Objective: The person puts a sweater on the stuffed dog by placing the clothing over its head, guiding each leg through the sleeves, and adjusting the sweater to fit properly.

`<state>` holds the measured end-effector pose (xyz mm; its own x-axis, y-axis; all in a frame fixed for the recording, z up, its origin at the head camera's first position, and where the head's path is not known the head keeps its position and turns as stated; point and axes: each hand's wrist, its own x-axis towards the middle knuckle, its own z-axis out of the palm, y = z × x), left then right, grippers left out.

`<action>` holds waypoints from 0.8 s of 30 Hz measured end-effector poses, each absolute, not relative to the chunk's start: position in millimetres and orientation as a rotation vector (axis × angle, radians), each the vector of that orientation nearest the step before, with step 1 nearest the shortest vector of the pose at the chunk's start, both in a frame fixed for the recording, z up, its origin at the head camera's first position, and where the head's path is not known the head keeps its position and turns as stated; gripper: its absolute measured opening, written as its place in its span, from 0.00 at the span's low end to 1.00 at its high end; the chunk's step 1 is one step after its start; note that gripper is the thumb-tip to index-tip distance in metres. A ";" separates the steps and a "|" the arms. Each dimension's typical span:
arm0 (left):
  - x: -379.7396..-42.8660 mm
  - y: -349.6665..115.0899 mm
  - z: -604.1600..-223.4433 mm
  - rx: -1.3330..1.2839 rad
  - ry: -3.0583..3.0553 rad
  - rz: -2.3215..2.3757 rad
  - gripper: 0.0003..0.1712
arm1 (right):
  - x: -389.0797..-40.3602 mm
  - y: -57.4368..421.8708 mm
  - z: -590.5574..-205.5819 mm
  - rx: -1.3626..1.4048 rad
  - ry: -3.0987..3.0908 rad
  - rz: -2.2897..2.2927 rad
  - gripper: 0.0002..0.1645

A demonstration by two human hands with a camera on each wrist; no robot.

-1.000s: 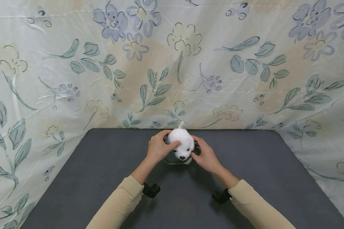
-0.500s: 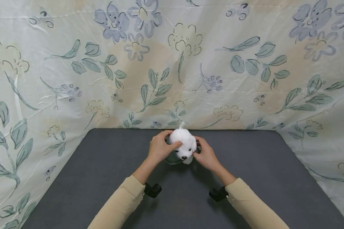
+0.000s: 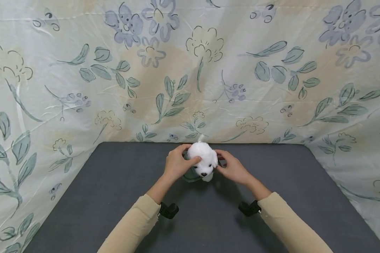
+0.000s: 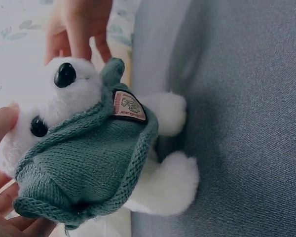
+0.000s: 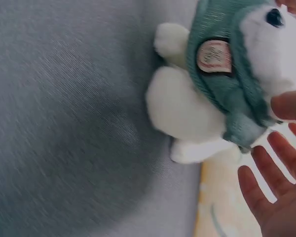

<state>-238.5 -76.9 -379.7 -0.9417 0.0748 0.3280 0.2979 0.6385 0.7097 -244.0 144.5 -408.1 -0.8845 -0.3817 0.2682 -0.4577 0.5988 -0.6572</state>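
Observation:
A white plush dog point(image 3: 202, 151) sits on the grey table near its far edge, its face towards me. It wears a green knitted sweater point(image 4: 84, 173) with a small pink label point(image 4: 129, 105) at the front; in the left wrist view the sweater's rolled edge runs just below the eye and nose. My left hand point(image 3: 176, 163) holds the dog's head, thumb on the forehead and fingers behind. Beside the opposite ear is my right hand point(image 3: 234, 170). Its thumb is at the cheek, and its fingers point(image 5: 271, 170) are spread and relaxed around the sweater's edge.
The dark grey tabletop point(image 3: 114, 196) spreads to both sides and in front. A flower-printed cloth point(image 3: 240, 70) hangs directly behind the table. Each wrist carries a black camera mount point(image 3: 169, 211).
The dog's head has shifted slightly right. My right hand has eased off a little to the right over the last half second, while my left hand stays on the head.

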 end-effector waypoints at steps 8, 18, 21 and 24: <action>-238.0 -77.0 -379.0 -0.306 -2.586 -1.206 0.28 | -243.9 147.2 -387.8 0.875 -2.718 1.210 0.37; -238.0 -77.7 -380.4 -0.327 -2.583 -1.206 0.27 | -247.9 131.8 -382.0 0.983 -2.674 1.201 0.46; -237.2 -77.5 -380.9 -0.326 -2.576 -1.202 0.27 | -250.6 125.6 -382.9 1.002 -2.652 1.180 0.47; -235.0 -76.7 -381.0 -0.320 -2.563 -1.199 0.27 | -252.4 120.5 -383.7 0.998 -2.634 1.134 0.45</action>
